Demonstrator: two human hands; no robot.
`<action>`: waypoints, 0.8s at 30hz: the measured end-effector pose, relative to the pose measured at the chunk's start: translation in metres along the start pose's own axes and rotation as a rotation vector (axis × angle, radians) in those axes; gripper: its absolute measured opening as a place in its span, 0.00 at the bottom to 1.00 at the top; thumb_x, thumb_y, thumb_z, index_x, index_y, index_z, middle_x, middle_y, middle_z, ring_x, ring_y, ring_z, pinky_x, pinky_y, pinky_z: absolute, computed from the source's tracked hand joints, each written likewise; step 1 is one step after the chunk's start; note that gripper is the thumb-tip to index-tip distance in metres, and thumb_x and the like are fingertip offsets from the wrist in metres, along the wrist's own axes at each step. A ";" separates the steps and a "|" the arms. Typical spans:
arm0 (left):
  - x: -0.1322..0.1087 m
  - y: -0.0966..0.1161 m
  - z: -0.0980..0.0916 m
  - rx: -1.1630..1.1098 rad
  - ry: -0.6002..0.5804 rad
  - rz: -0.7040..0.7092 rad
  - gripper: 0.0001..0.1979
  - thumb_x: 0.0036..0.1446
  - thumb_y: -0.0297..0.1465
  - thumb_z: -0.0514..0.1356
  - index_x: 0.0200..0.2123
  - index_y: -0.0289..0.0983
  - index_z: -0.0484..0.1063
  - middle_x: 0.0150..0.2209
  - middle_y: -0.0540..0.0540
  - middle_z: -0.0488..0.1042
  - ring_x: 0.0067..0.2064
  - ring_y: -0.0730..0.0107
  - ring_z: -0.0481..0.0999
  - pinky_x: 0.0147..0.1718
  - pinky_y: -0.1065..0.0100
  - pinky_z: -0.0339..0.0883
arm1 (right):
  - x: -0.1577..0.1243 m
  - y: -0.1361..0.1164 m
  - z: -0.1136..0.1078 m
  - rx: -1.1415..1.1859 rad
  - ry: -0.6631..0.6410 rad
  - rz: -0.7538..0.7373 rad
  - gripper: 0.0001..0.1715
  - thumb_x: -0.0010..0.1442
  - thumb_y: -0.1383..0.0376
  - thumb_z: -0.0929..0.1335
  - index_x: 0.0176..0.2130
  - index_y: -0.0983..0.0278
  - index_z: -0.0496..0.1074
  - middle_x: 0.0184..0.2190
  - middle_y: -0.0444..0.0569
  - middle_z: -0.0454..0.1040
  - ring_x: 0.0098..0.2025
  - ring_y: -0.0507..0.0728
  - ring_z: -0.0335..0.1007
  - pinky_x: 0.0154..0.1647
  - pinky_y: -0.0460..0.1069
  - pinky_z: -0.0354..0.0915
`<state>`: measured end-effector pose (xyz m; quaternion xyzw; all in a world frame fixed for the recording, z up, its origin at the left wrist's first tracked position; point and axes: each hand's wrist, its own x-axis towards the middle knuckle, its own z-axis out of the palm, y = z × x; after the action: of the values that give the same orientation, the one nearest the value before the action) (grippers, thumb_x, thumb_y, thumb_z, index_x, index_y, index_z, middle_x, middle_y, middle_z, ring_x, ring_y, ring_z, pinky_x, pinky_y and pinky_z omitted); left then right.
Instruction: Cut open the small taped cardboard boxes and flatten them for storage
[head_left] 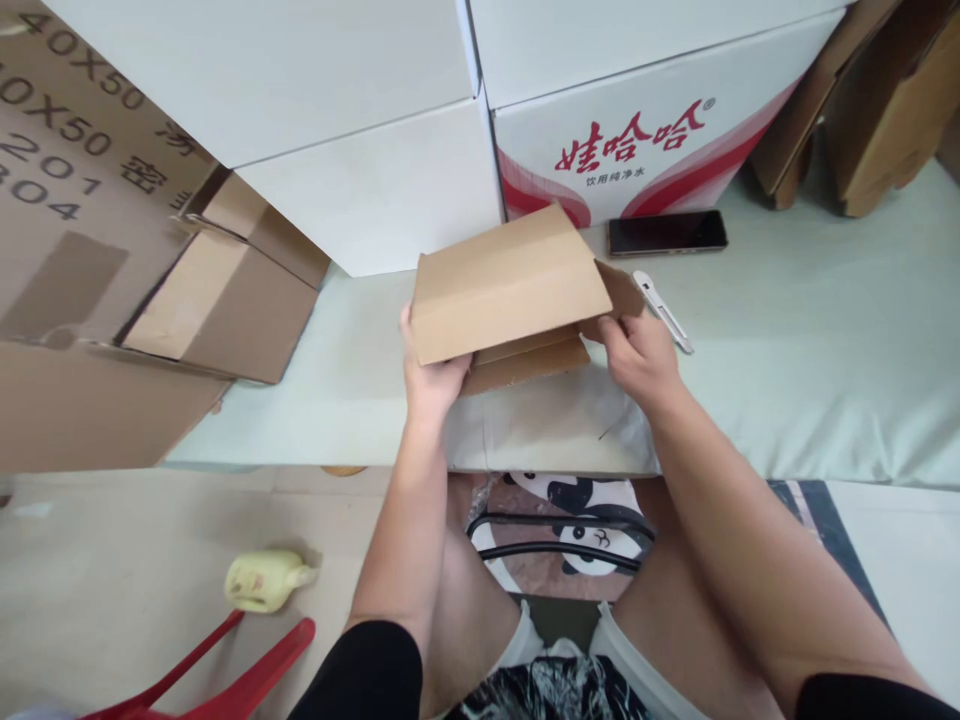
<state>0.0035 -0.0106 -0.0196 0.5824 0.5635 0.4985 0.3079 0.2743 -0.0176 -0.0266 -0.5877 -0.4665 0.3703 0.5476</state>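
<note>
A small brown cardboard box, partly folded with its flaps loose, is held over the edge of a pale green surface. My left hand grips its left end, fingers curled under the board. My right hand is closed on the right side flap. A white plastic bag lies under the box at the surface's edge.
A black phone and a white utility knife lie just right of the box. White cartons with red lettering stand behind. Brown cartons are at left and far right. A yellow bottle and red chair legs are on the floor.
</note>
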 end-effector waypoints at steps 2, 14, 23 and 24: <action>-0.001 -0.001 -0.004 0.115 -0.047 0.109 0.50 0.49 0.23 0.66 0.72 0.45 0.48 0.70 0.38 0.62 0.72 0.50 0.63 0.72 0.48 0.55 | 0.003 0.006 0.004 0.165 0.031 0.101 0.12 0.55 0.64 0.71 0.24 0.60 0.67 0.25 0.46 0.70 0.38 0.60 0.71 0.48 0.58 0.71; 0.003 0.013 -0.012 0.532 -0.753 0.021 0.43 0.49 0.24 0.59 0.71 0.44 0.62 0.78 0.43 0.46 0.78 0.41 0.42 0.75 0.41 0.41 | -0.001 -0.009 -0.007 0.830 0.154 0.608 0.24 0.60 0.49 0.56 0.36 0.60 0.71 0.27 0.48 0.73 0.29 0.57 0.73 0.31 0.52 0.74; -0.003 0.013 -0.026 0.505 -0.889 0.000 0.41 0.53 0.37 0.66 0.70 0.41 0.64 0.78 0.38 0.43 0.78 0.34 0.34 0.73 0.35 0.36 | 0.005 -0.004 -0.058 0.561 -0.053 0.604 0.18 0.45 0.58 0.77 0.36 0.61 0.74 0.30 0.46 0.79 0.32 0.56 0.75 0.28 0.49 0.72; -0.005 0.012 -0.029 0.446 -0.898 -0.003 0.40 0.53 0.41 0.67 0.69 0.42 0.65 0.78 0.38 0.42 0.78 0.34 0.35 0.73 0.35 0.38 | 0.005 -0.004 -0.064 0.560 -0.072 0.593 0.18 0.42 0.62 0.78 0.35 0.63 0.75 0.30 0.47 0.79 0.31 0.56 0.74 0.28 0.49 0.72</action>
<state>-0.0183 -0.0228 -0.0009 0.7903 0.4688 0.0655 0.3890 0.3354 -0.0315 -0.0138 -0.5117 -0.1766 0.6451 0.5393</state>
